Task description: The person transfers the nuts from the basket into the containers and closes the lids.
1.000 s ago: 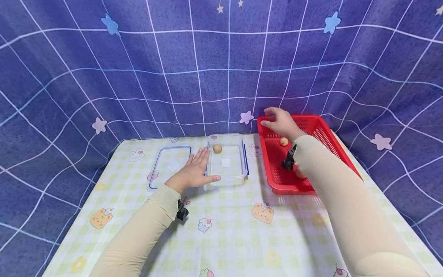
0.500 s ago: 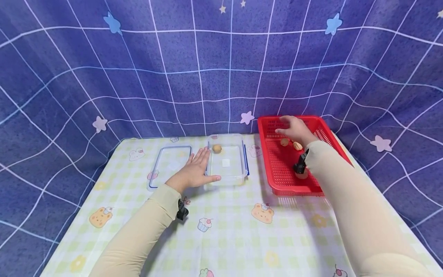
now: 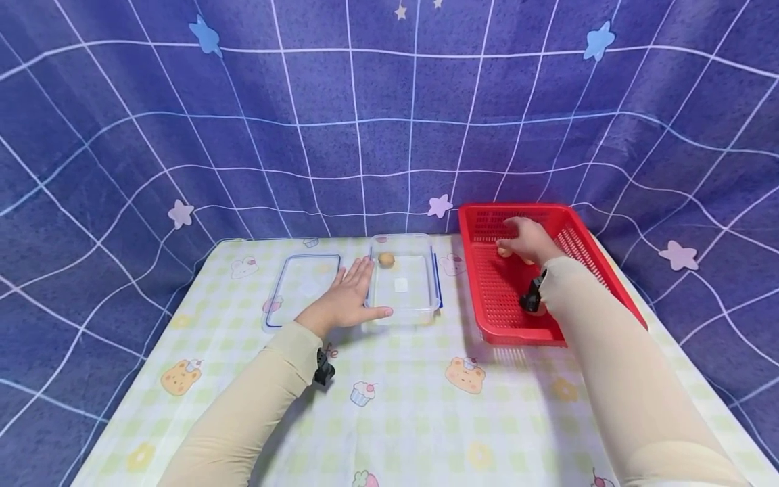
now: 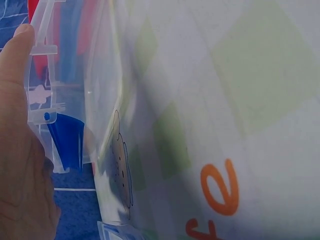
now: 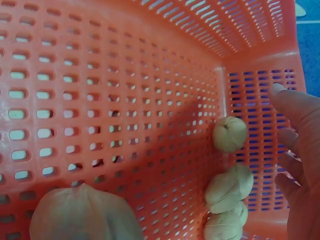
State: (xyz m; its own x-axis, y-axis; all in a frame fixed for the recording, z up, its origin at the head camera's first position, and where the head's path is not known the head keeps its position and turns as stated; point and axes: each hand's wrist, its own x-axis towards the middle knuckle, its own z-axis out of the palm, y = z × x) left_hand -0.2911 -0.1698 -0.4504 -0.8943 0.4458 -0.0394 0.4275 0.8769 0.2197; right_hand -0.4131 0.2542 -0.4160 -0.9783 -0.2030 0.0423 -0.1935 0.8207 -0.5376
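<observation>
My left hand (image 3: 341, 301) lies with straight, spread fingers against the left side of a clear plastic food container (image 3: 404, 314). One walnut (image 3: 386, 260) sits inside it at the back left. Inside the red plastic basket (image 3: 496, 297), my right hand (image 3: 528, 240) reaches down with a gap between thumb and loosely bent fingers, holding nothing. Close by it in the right wrist view, a single walnut (image 5: 230, 134) and a cluster of several more walnuts (image 5: 222, 192) lie along the basket wall. A larger-looking rounded tan thing (image 5: 85, 215) fills the lower left there.
A clear lid with a blue seal (image 3: 307, 291) lies flat left of the container. One blue latch flap (image 3: 437, 281) hangs from the container's right side. The patterned tablecloth (image 3: 414, 406) spreads in front, and a blue curtain (image 3: 389, 149) hangs behind.
My right hand has moved from above the basket's back left rim, rightward and down to the walnuts inside. The left hand has stayed at the container.
</observation>
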